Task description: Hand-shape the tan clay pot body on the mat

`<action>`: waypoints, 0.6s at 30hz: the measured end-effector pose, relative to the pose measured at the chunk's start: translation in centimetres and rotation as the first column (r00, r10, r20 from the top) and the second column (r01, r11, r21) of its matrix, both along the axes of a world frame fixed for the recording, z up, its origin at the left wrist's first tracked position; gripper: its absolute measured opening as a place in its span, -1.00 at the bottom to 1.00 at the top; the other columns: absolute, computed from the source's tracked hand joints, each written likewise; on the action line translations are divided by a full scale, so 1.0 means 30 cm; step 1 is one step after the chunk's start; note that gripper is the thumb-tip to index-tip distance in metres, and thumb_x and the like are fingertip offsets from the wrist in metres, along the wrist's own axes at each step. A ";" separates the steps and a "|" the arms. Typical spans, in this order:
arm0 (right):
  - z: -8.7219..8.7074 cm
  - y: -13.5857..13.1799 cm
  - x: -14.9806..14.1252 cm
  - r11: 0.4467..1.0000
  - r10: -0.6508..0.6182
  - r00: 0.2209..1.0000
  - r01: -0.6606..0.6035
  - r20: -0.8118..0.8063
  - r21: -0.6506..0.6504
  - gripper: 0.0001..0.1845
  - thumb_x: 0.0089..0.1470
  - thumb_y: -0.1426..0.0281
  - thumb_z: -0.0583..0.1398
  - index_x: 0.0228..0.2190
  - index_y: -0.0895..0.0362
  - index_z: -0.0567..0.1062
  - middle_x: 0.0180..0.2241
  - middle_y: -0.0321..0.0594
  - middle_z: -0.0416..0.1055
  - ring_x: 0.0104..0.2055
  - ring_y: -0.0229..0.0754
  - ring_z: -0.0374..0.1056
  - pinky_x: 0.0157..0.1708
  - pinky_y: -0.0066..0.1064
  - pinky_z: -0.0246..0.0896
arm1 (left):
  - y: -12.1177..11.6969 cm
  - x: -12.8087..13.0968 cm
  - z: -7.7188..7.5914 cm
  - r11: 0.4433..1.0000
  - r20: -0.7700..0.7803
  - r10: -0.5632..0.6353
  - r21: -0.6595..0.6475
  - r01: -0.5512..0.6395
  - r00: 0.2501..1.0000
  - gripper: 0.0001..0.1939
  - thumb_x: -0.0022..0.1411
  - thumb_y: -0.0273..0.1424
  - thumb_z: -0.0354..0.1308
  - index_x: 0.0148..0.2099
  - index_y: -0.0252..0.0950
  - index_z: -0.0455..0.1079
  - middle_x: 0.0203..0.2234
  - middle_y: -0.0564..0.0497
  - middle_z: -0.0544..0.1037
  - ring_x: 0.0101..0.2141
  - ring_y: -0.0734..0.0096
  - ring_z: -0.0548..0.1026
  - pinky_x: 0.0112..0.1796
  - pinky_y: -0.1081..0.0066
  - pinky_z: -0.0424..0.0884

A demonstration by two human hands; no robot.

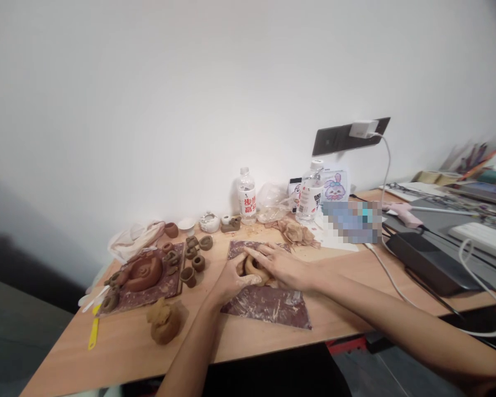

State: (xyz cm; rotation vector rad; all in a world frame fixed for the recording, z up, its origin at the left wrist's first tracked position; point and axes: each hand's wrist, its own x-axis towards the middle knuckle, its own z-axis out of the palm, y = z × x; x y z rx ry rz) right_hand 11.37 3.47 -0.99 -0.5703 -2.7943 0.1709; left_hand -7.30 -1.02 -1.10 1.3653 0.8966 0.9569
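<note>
Our left hand (233, 280) curls closed over a brown clay ring (254, 269) between our hands, while our right hand (281, 266) presses on it, open with fingers spread. Too much pressure could crack the soft ring or stick it to the stained mat (268, 307) beneath.

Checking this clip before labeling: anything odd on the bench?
A pixelated patch hides whatever lies beside the plastic bottle, so that spot can't be read. Loose clay scraps also sit heaped on the wooden table beyond the mat.
</note>
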 end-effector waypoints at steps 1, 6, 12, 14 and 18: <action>0.002 0.002 -0.001 1.000 0.001 1.000 -0.001 0.003 -0.011 0.08 -0.15 0.51 0.24 0.31 0.33 -0.17 -0.01 0.18 0.29 0.00 0.11 0.22 -0.01 -0.09 0.11 | 0.000 0.000 0.000 1.000 0.007 0.000 0.003 0.000 1.000 -0.34 -0.10 -0.43 0.39 0.10 -0.30 0.36 0.09 -0.12 0.46 0.14 -0.03 0.35 0.16 0.04 0.24; 0.025 0.019 -0.005 0.996 0.027 1.000 -0.026 0.010 -0.082 0.03 -0.15 0.55 0.19 0.30 0.37 -0.13 -0.05 0.18 0.30 -0.06 0.07 0.24 -0.04 -0.10 0.14 | 0.000 0.002 -0.001 1.000 0.023 0.003 0.004 -0.003 1.000 -0.32 -0.09 -0.45 0.38 0.13 -0.30 0.34 0.12 -0.12 0.43 0.16 0.00 0.33 0.18 0.07 0.21; 0.045 0.015 -0.010 0.998 0.017 0.999 -0.016 0.027 -0.061 0.00 -0.05 0.57 0.16 0.32 0.30 -0.22 -0.07 0.13 0.34 -0.04 0.05 0.26 -0.05 -0.15 0.14 | -0.004 0.007 0.010 1.000 0.020 0.014 0.005 -0.014 1.000 -0.30 -0.12 -0.46 0.39 0.13 -0.31 0.34 0.11 -0.13 0.43 0.13 0.00 0.35 0.16 0.08 0.23; 0.045 0.008 -0.007 1.000 0.006 0.999 -0.004 0.054 -0.023 0.02 -0.03 0.58 0.18 0.32 0.28 -0.26 -0.04 0.15 0.35 0.05 0.08 0.21 -0.03 -0.15 0.12 | -0.009 0.008 0.022 1.000 -0.012 0.024 -0.001 -0.024 1.000 -0.32 -0.12 -0.46 0.39 0.11 -0.31 0.35 0.09 -0.13 0.46 0.11 -0.01 0.37 0.13 0.07 0.27; 0.031 -0.001 0.006 0.999 -0.020 0.998 0.018 0.065 0.036 0.12 -0.05 0.52 0.26 0.32 0.26 -0.31 0.02 0.16 0.33 0.16 0.12 0.11 -0.01 -0.13 0.11 | -0.017 0.010 0.045 0.999 -0.079 0.046 -0.009 -0.046 0.996 -0.38 -0.11 -0.48 0.36 0.07 -0.35 0.38 0.04 -0.16 0.50 0.09 -0.02 0.39 0.08 0.12 0.34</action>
